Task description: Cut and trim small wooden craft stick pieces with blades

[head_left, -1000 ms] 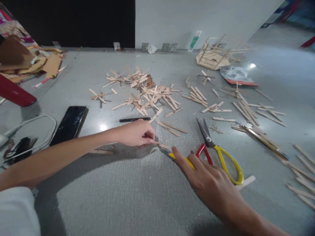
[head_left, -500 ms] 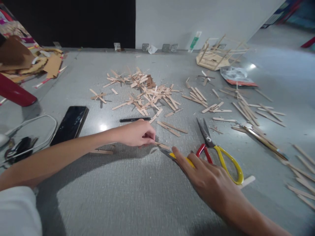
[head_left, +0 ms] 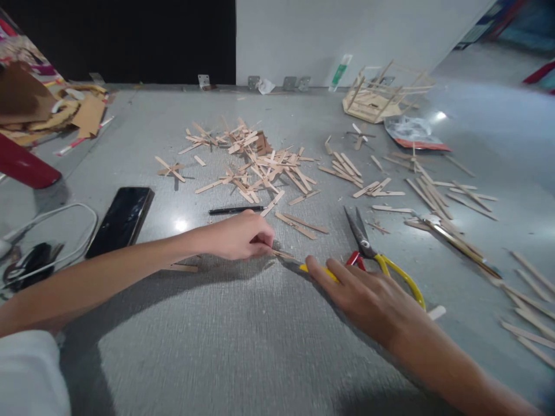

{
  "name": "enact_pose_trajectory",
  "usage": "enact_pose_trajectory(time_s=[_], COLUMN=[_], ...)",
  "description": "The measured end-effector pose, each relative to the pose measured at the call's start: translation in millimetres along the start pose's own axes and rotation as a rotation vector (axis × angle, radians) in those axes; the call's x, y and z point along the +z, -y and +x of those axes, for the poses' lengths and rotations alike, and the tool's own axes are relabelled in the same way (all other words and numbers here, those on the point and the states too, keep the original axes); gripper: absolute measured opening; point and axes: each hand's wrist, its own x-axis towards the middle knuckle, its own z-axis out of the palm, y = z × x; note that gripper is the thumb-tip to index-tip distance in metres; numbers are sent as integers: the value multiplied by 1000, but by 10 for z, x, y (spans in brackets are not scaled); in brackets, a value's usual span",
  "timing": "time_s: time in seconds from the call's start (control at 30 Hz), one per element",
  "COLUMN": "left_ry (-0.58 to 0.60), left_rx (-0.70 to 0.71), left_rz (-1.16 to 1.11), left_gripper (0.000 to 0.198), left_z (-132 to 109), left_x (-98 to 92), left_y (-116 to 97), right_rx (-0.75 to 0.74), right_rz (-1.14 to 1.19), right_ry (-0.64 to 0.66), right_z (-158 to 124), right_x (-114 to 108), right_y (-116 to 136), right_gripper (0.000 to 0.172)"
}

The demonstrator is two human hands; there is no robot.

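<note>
Between its fingertips my left hand (head_left: 243, 237) pinches the end of a thin wooden craft stick (head_left: 282, 254), which points right. My right hand (head_left: 368, 294) is wrapped round a yellow utility knife (head_left: 321, 271); its blade lies at the stick, and whether it is cutting into the wood I cannot tell. Just beyond my right hand lie scissors (head_left: 366, 245) with red and yellow handles, partly hidden by the hand. A black pen (head_left: 236, 210) rests on the table beyond my left hand, with two craft sticks (head_left: 297, 225) to its right.
A pile of craft sticks (head_left: 269, 167) spreads over the middle of the grey table. Several more sticks (head_left: 429, 196) lie at right, near a stick frame (head_left: 375, 101) and a plastic bag (head_left: 416, 134). To the left are a phone (head_left: 121, 219), a white cable (head_left: 93, 219) and cardboard (head_left: 89, 115).
My right hand and the knife have shifted slightly up, covering more of the scissors' handles. The blade now lies closer along the stick. My left hand keeps its pinch in place.
</note>
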Motion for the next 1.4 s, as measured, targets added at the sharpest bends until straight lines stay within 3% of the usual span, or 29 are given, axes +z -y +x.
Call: enact_pose_trajectory(time_s=[0.17, 0.37, 0.47, 0.6, 0.8, 0.9, 1.13, 1.27, 1.4], left_ry=[-15, -22, -22, -16, -14, -24, -17, -26, -11], left_rx=[6, -30, -32, -25, -15, -2, -43, -39, -38], left_rz=[34, 11, 10, 16, 24, 41, 15, 36, -16], left_gripper=[28, 31, 33, 32, 28, 29, 33, 32, 29], left_z=[11, 23, 25, 19, 8, 7, 8, 8, -8], left_x=[0, 17, 14, 5, 12, 18, 21, 17, 11], left_y=[-23, -12, -26, -46, -12, 5, -46, -59, -24], right_rx=[-5, 38, 55, 38, 37, 28, 59, 67, 110], right_rz=[-31, -219, -205, -79, 118, 74, -163, -156, -301], right_ry=[101, 208, 277, 246, 233, 255, 366, 351, 262], right_z=[62, 260, 320, 231, 59, 96, 327, 344, 250], right_x=[-29, -448, -539, -342, 156, 66, -472, -472, -332], right_y=[-50, 229, 281, 113, -147, -97, 165, 206, 280], right_gripper=[27, 26, 24, 30, 20, 23, 33, 31, 27])
